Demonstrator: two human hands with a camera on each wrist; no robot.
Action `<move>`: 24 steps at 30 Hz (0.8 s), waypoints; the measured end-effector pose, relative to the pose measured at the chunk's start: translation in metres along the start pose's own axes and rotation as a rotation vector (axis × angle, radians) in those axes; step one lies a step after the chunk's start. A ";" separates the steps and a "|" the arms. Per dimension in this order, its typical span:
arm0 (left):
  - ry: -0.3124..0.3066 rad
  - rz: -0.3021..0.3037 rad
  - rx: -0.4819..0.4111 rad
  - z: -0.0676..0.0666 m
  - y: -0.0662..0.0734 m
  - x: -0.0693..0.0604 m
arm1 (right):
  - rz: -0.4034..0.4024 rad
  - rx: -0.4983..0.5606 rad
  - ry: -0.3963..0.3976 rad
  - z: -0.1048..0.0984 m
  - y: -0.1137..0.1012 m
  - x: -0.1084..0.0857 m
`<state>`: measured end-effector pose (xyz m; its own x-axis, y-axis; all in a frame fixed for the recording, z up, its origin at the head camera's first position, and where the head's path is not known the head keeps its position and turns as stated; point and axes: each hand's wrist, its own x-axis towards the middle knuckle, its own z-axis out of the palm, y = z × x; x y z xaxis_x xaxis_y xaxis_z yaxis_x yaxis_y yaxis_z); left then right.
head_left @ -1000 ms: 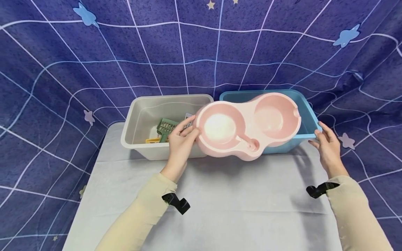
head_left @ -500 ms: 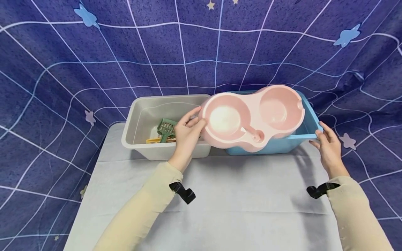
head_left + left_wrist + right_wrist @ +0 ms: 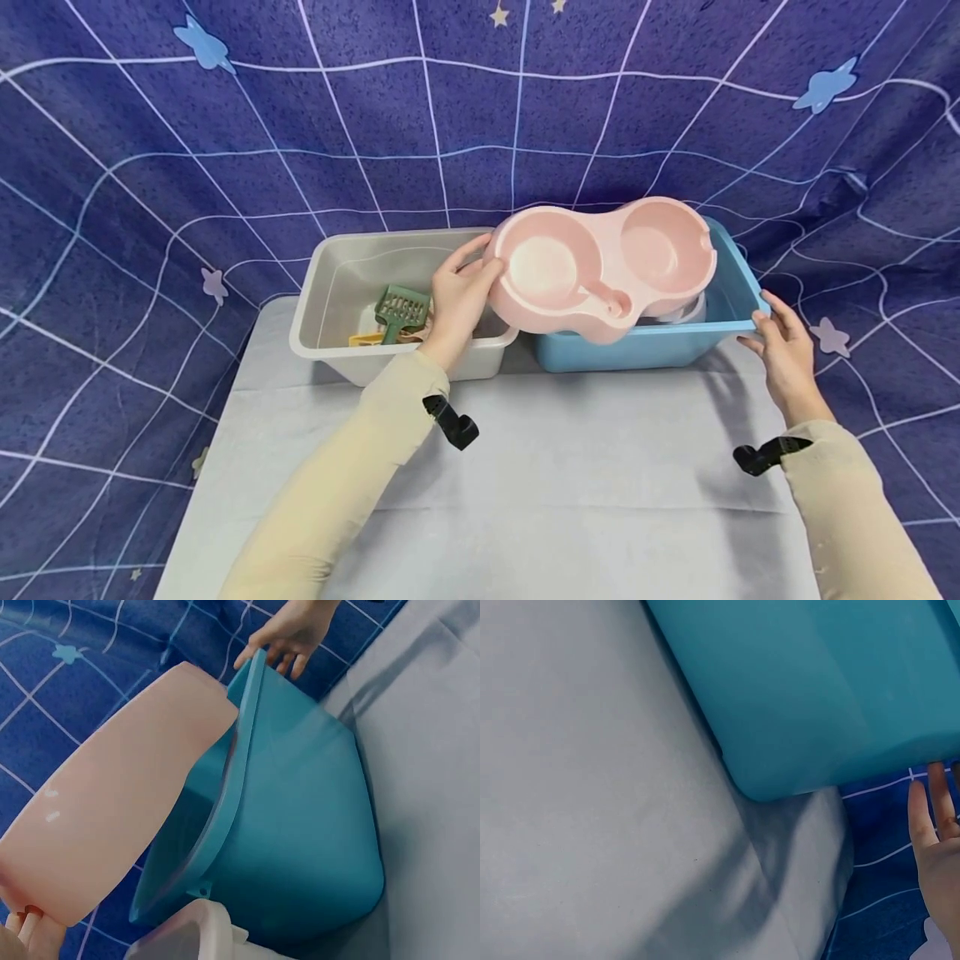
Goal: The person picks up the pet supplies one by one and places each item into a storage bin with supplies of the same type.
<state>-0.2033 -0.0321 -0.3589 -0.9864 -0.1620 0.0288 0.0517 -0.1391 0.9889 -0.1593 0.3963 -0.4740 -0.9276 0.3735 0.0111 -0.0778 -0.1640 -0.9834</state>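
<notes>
My left hand (image 3: 465, 292) grips the left end of a pink double pet bowl (image 3: 611, 250), thumb on its near rim. The bowl has two round wells and a small notch between them, and is held tilted above the blue bin (image 3: 622, 350). In the left wrist view the bowl's plain side (image 3: 120, 787) faces the camera, over the bin's opening. At the bin's right front corner, my right hand (image 3: 787, 354) touches the rim with mostly straight fingers. Something whitish (image 3: 686, 310) shows inside the bin beneath the bowl; its kind is hidden.
A grey bin (image 3: 337, 337) stands left of the blue one, holding a green slotted litter scoop (image 3: 401, 308) and a yellow item (image 3: 365, 339). Both stand at the back of a white-covered table (image 3: 562, 467), before a blue patterned curtain (image 3: 450, 100).
My left hand has carried the pink pet bowl away from me and slightly rightward, farther over the blue bin. The whitish thing in the bin has come into sight. My right hand stays put.
</notes>
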 end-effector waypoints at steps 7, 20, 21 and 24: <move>0.031 -0.032 0.031 0.020 0.002 0.018 | -0.010 0.018 -0.011 0.000 0.000 0.000; 0.077 -0.090 0.146 0.048 -0.007 0.037 | -0.032 0.002 -0.023 0.001 0.001 -0.002; 0.082 -0.090 0.156 0.050 -0.008 0.038 | -0.031 0.002 -0.022 0.001 0.001 -0.002; 0.079 -0.086 0.178 0.056 -0.011 0.040 | -0.028 0.001 -0.014 0.002 0.001 -0.002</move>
<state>-0.2522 0.0172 -0.3604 -0.9702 -0.2342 -0.0614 -0.0675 0.0180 0.9976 -0.1580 0.3935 -0.4750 -0.9299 0.3655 0.0409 -0.1040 -0.1547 -0.9825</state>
